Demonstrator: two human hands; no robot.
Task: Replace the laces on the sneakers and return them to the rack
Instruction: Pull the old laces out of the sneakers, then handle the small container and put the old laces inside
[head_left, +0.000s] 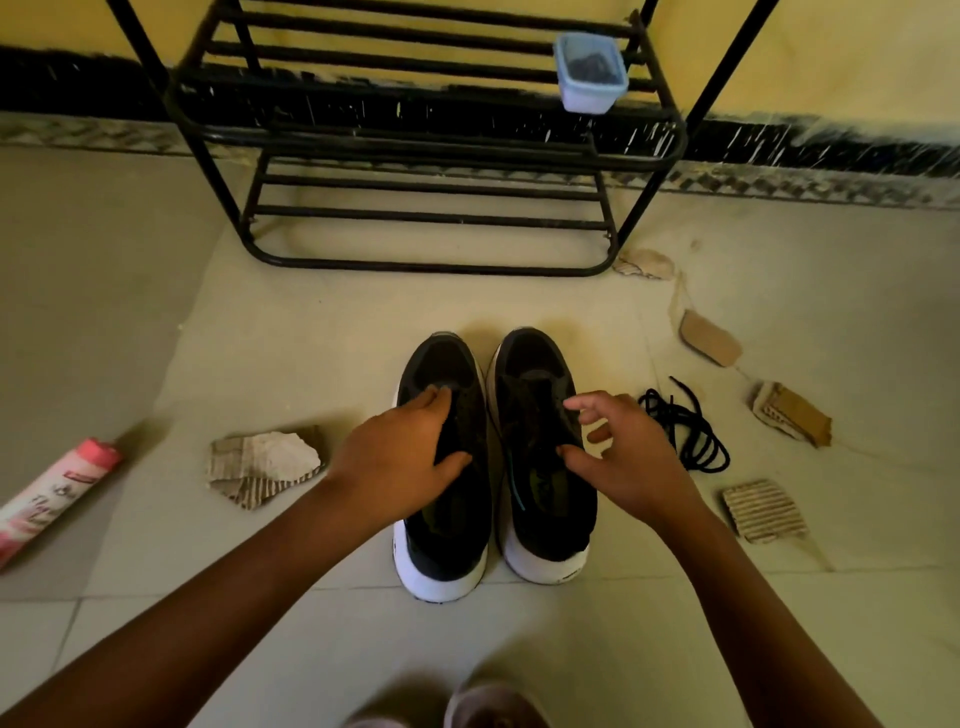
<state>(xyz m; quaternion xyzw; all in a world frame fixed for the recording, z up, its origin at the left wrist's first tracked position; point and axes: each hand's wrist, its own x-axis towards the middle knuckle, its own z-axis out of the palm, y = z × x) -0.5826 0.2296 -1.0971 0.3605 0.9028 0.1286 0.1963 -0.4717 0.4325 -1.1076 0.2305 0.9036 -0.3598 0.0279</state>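
Two black sneakers with white soles stand side by side on the tiled floor, toes pointing at the rack. My left hand (402, 457) lies over the tongue of the left sneaker (447, 525), fingers and thumb closed around its top. My right hand (621, 452) hovers over the lace area of the right sneaker (540, 499), fingers spread, thumb touching the upper. A loose black lace (685, 426) lies coiled on the floor just right of the right sneaker. The black metal shoe rack (426, 182) stands against the wall beyond the shoes.
A light blue plastic tub (589, 73) with something dark inside sits on the rack's upper right shelf. Several torn cardboard pieces (265, 465) lie around the shoes. A pink bottle (52, 493) lies at the left. A foot in a pale slipper (488, 706) shows at the bottom edge.
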